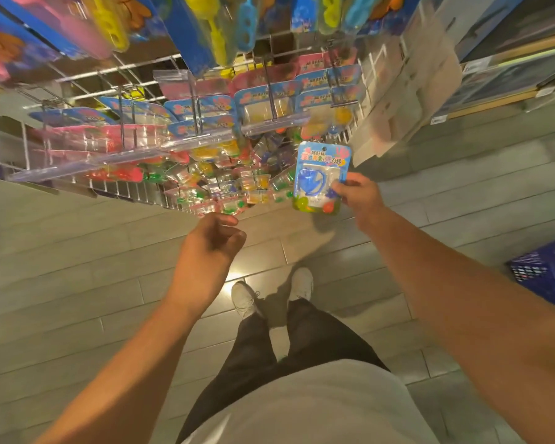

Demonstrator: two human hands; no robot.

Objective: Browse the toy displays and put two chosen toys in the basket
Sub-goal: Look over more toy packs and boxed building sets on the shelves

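Shop aisle, grey plank floor (77,283), seen from above looking down past the person's torso and white shoes (271,293). Wire display rack (116,100) ahead, pegs loaded with carded blister-pack toys (263,97); taller blue-backed packs (189,27) hang on the row above, heavily blurred. Pale boxes on shelving (407,91) to the right.

Right hand (358,195): grip closed on a blue-carded toy pack (322,177), thumb on the front face at its right edge, fingers behind. Pack is upright, facing the camera, held just off the rack's lower right corner, clear of the pegs.

Left hand (212,241): fingers loosely curled, holding nothing, hovering just below the rack's lowest packs, not touching them.

Blue basket (545,274) sits on the floor at far right, partly cut off by the frame edge, well apart from the held pack. Contents can't be made out.
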